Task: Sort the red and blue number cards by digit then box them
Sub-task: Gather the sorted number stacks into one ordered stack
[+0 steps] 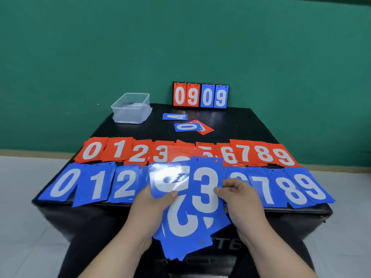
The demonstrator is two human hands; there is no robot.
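Lower centre: left hand (154, 205) grips the fanned blue 3 cards (186, 223); right hand (241, 199) pinches one upright, likely squaring the stack.

Red cards (186, 152), blue cards (96, 185), white digits.

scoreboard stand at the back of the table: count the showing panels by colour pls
Red panels: 2
Blue panels: 2
Total: 4
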